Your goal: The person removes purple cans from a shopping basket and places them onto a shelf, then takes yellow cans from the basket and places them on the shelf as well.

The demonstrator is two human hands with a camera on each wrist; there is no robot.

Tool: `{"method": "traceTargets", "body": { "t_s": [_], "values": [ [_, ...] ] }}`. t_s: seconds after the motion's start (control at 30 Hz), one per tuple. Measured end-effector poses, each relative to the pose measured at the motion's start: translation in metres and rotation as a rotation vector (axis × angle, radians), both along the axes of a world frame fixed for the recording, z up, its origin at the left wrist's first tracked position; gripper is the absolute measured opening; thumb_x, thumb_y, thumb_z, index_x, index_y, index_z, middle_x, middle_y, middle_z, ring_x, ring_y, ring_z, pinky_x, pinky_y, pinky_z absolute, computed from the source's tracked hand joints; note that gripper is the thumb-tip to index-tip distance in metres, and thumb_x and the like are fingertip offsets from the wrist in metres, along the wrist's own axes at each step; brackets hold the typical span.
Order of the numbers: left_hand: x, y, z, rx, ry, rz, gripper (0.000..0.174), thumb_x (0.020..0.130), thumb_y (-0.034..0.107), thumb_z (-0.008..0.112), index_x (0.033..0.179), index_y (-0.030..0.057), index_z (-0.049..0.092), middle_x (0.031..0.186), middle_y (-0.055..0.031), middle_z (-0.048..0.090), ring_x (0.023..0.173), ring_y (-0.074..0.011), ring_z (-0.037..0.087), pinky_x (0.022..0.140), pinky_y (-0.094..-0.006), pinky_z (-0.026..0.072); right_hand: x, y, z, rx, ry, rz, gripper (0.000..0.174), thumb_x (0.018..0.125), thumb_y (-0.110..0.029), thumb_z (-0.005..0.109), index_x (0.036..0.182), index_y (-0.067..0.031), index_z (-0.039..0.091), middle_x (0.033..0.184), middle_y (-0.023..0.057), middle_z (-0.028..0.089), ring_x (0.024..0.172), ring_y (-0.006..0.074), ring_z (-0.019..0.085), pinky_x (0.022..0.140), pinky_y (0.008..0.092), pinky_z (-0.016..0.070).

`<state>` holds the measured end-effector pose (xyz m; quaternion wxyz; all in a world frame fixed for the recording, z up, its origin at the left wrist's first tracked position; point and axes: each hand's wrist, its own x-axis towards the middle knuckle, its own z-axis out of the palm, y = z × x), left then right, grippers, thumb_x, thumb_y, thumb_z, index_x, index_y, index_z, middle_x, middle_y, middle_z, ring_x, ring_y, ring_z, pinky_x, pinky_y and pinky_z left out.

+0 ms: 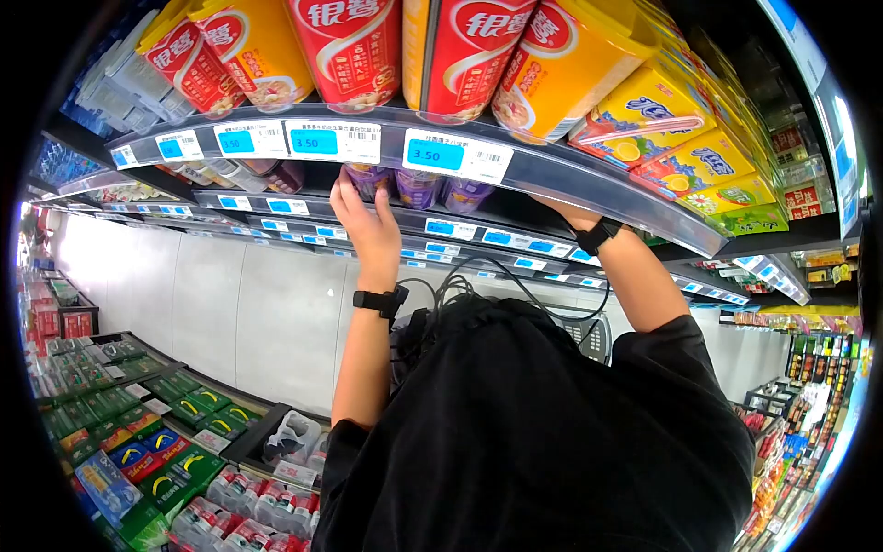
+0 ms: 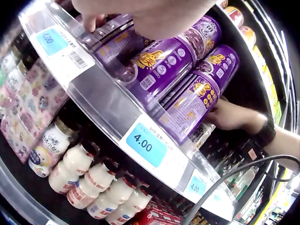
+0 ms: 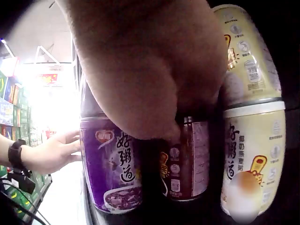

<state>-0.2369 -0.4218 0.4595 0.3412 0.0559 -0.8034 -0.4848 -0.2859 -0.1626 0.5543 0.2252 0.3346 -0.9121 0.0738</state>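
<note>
Purple porridge cans point(image 2: 164, 70) stand stacked in rows on the shelf under the top boards. My left hand point(image 1: 368, 230) reaches up to the front of the row, its fairly straight fingers touching a purple can point(image 3: 112, 164). In the left wrist view its fingertips lie by the can at the shelf lip. My right hand point(image 3: 150, 65) is inside the shelf, over a dark red can point(image 3: 187, 164) behind the purple one; its fingers are hidden, so I cannot tell whether they grip it. Beside it stand two stacked cream-coloured cans point(image 3: 255, 154).
A clear shelf lip with price tags point(image 2: 147, 143) runs before the cans. Overhead, the upper shelf edge point(image 1: 543, 175) carries red and yellow cartons point(image 1: 349, 55). White drink bottles point(image 2: 82, 164) fill the shelf below. A cable point(image 2: 225, 183) loops near my right arm. Green-boxed goods point(image 1: 175, 414) stand behind.
</note>
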Motion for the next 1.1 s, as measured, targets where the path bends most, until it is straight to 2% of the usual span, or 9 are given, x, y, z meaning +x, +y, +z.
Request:
{"method": "traceTargets", "body": {
  "t_s": [0.23,0.3,0.33,0.43,0.5,0.57,0.7,0.8,1.1],
  "values": [
    [0.002,-0.016,0.010,-0.032,0.034,-0.007,0.039,0.099,0.016,0.038,0.131,-0.0056,0.040,0.130,-0.0243,0.041,0.120,-0.0376,0.041,0.100,-0.0422,0.0335,0.004,0.005,-0.004,-0.009,-0.010,-0.002,0.032,0.095,-0.024,0.047,0.116,-0.0020,0.054,0.114,0.0162,0.059,0.109,0.0275,0.057,0.089,0.0358,0.0467],
    [-0.006,-0.032,0.013,-0.026,0.055,-0.003,0.036,0.099,0.012,0.037,0.129,-0.0063,0.044,0.127,-0.0244,0.046,0.117,-0.0373,0.045,0.100,-0.0409,0.0347,0.010,0.005,0.000,0.079,-0.029,-0.032,0.032,0.095,-0.024,0.047,0.117,-0.0019,0.054,0.114,0.0161,0.059,0.109,0.0273,0.057,0.089,0.0357,0.0467],
    [-0.013,-0.038,0.017,-0.046,0.121,0.031,0.034,0.098,0.008,0.036,0.126,-0.0068,0.046,0.124,-0.0241,0.049,0.115,-0.0377,0.047,0.099,-0.0399,0.0361,0.016,0.004,0.010,0.279,-0.013,-0.081,0.034,0.095,-0.024,0.047,0.119,0.0000,0.052,0.115,0.0169,0.059,0.110,0.0252,0.056,0.092,0.0343,0.0453],
    [-0.026,-0.063,0.020,-0.003,0.010,0.014,0.039,0.087,-0.002,0.041,0.126,-0.0056,0.047,0.127,-0.0254,0.049,0.114,-0.0402,0.049,0.095,-0.0416,0.0417,0.028,-0.005,0.022,0.172,0.155,-0.019,0.024,0.092,-0.021,0.050,0.109,-0.0087,0.061,0.104,0.0127,0.063,0.099,0.0253,0.061,0.084,0.0364,0.0486],
    [-0.031,-0.073,0.027,-0.283,-0.127,0.052,0.054,0.076,-0.007,0.043,0.129,-0.0009,0.046,0.128,-0.0246,0.049,0.113,-0.0404,0.050,0.090,-0.0446,0.0459,0.020,0.007,0.001,0.221,-0.020,-0.074,0.033,0.095,-0.024,0.048,0.122,-0.0049,0.054,0.126,0.0154,0.055,0.117,0.0310,0.051,0.096,0.0391,0.0416],
    [-0.038,-0.078,0.030,-0.396,-0.154,0.000,0.053,0.074,-0.006,0.045,0.127,-0.0011,0.047,0.129,-0.0232,0.049,0.107,-0.0406,0.054,0.085,-0.0456,0.0487,0.020,0.017,-0.008,0.284,-0.099,-0.097,0.036,0.092,-0.022,0.053,0.124,-0.0081,0.052,0.128,0.0185,0.052,0.120,0.0365,0.046,0.098,0.0437,0.0380],
    [-0.058,-0.083,0.023,-0.517,0.073,0.051,0.034,0.074,-0.001,0.050,0.108,-0.0011,0.055,0.116,-0.0201,0.056,0.080,-0.0368,0.063,0.068,-0.0440,0.0523,0.030,0.007,0.003,0.367,-0.279,-0.160,0.047,0.089,-0.015,0.057,0.133,-0.0050,0.043,0.130,0.0260,0.046,0.121,0.0427,0.043,0.101,0.0467,0.0340],
    [-0.057,-0.084,0.035,-0.539,-0.180,0.055,0.031,0.076,0.003,0.053,0.106,-0.0023,0.057,0.112,-0.0199,0.057,0.072,-0.0344,0.064,0.063,-0.0415,0.0532,0.042,0.000,0.011,0.362,-0.270,-0.121,0.054,0.087,-0.014,0.060,0.135,-0.0032,0.040,0.131,0.0266,0.045,0.122,0.0431,0.042,0.101,0.0461,0.0349],
    [-0.077,-0.088,0.025,-0.705,-0.178,0.056,0.019,0.076,0.006,0.055,0.092,0.0005,0.065,0.098,-0.0185,0.061,0.076,-0.0301,0.065,0.063,-0.0380,0.0539,0.063,-0.003,0.024,0.235,-0.439,-0.259,0.064,0.085,-0.020,0.065,0.141,-0.0096,0.036,0.137,0.0250,0.041,0.127,0.0412,0.038,0.103,0.0440,0.0336]
  ]
}}
